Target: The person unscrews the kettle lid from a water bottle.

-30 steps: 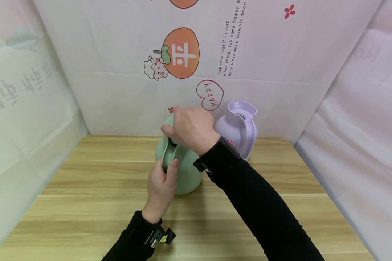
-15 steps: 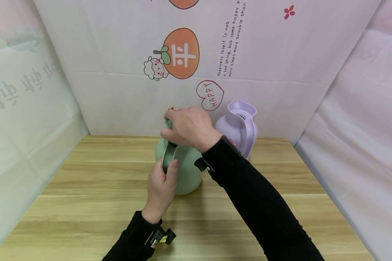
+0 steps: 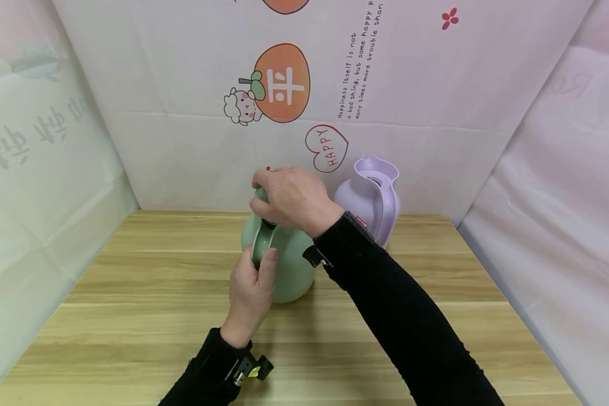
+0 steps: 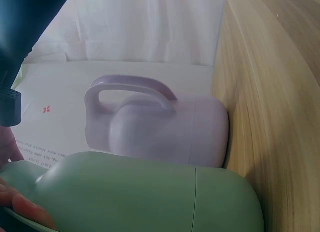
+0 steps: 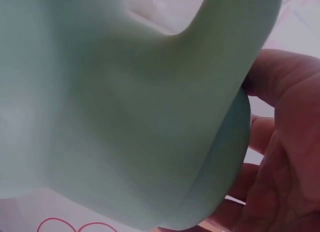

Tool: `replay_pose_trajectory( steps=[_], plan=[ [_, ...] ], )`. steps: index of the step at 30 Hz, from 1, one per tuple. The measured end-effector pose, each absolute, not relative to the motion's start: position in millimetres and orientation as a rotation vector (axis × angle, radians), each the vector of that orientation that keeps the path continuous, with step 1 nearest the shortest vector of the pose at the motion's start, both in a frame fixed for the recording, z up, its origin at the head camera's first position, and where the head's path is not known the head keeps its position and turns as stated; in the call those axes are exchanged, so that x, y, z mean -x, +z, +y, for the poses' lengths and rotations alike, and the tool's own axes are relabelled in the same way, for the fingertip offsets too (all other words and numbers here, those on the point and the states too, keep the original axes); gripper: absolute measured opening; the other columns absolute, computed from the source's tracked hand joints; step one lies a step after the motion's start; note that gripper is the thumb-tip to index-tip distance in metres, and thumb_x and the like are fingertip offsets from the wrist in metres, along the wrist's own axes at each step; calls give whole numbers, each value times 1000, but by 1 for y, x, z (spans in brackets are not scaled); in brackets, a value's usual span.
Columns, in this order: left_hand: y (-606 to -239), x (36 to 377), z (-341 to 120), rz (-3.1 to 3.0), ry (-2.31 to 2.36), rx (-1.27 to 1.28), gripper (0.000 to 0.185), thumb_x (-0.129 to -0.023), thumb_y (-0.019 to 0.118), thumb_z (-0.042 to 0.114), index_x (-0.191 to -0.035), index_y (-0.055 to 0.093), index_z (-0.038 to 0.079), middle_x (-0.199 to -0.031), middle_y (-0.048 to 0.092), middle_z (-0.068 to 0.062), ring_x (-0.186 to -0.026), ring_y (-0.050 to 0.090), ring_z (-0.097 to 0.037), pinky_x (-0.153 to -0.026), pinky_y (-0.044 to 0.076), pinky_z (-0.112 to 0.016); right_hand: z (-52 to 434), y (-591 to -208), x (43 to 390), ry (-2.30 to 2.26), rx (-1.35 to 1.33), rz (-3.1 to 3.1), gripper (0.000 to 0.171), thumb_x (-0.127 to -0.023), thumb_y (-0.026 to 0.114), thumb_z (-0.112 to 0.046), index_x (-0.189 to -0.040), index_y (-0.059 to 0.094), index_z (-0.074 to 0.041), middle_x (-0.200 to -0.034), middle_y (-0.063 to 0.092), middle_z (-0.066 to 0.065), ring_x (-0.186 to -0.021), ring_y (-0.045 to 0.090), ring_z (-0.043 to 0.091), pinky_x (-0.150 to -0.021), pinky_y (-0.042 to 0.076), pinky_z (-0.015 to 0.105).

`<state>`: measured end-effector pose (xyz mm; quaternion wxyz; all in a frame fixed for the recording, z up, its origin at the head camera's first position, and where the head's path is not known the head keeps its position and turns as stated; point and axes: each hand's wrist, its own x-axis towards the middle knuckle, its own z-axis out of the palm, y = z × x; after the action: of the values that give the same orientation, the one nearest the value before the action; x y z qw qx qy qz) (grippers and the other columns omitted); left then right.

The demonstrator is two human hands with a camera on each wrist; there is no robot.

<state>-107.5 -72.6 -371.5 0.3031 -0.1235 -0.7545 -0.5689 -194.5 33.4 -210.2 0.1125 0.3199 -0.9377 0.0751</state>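
Observation:
A pale green thermos jug (image 3: 291,270) stands upright on the wooden table, its handle towards me. My left hand (image 3: 248,293) grips that handle (image 3: 262,243), thumb along its right side. Over the jug's top, my right hand (image 3: 299,200) grips the green lid (image 5: 227,147); the right wrist view shows thumb and fingers spread around the lid's edge. From above, the hand covers much of the lid. A lilac thermos jug (image 3: 362,203) stands behind and to the right, its spout opening showing at the top.
Behind the jugs rises a white printed cloth (image 3: 182,158), with more cloth on both sides. The wood-grain table (image 3: 147,316) spreads out in front and to either side. My right forearm (image 3: 396,304) crosses in front of the lilac jug's lower right.
My right hand has turned slightly on the lid, its fingers shifting left, mostly in the first half second. The left hand and both jugs have stayed in place.

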Motion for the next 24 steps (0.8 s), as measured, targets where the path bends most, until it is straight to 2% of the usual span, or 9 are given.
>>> replay_pose_trajectory(
  steps=[4, 8, 15, 24],
  plan=[
    [-371, 107, -72, -2002, -1510, 323, 19, -108, 55, 19, -96, 55, 4, -71, 36, 4, -59, 36, -9, -58, 33, -26, 34, -211, 196, 271, -1005, -2734, 35, -91, 60, -26, -124, 69, -20, -107, 72, -4, -86, 62, 16, -72, 49, 31],
    [-371, 108, -72, -2005, -1505, 322, 20, -108, 55, 18, -94, 54, 4, -71, 36, 5, -58, 34, -9, -57, 32, -26, 35, -210, 196, 295, -1041, -2748, 36, -89, 60, -25, -124, 68, -19, -105, 70, -4, -87, 61, 17, -75, 48, 30],
    [-371, 108, -72, -2001, -1504, 328, 22, -108, 54, 17, -89, 51, 6, -70, 34, 5, -57, 32, -8, -56, 31, -26, 35, -208, 195, 318, -1070, -2780, 37, -88, 62, -23, -124, 68, -18, -97, 70, -5, -83, 61, 18, -72, 48, 30],
    [-372, 108, -72, -1995, -1500, 338, 24, -109, 54, 16, -87, 50, 7, -69, 34, 5, -56, 31, -7, -55, 31, -26, 36, -206, 195, 368, -1135, -2818, 34, -89, 64, -19, -123, 68, -16, -102, 70, -4, -90, 62, 14, -78, 50, 30]
  ],
)
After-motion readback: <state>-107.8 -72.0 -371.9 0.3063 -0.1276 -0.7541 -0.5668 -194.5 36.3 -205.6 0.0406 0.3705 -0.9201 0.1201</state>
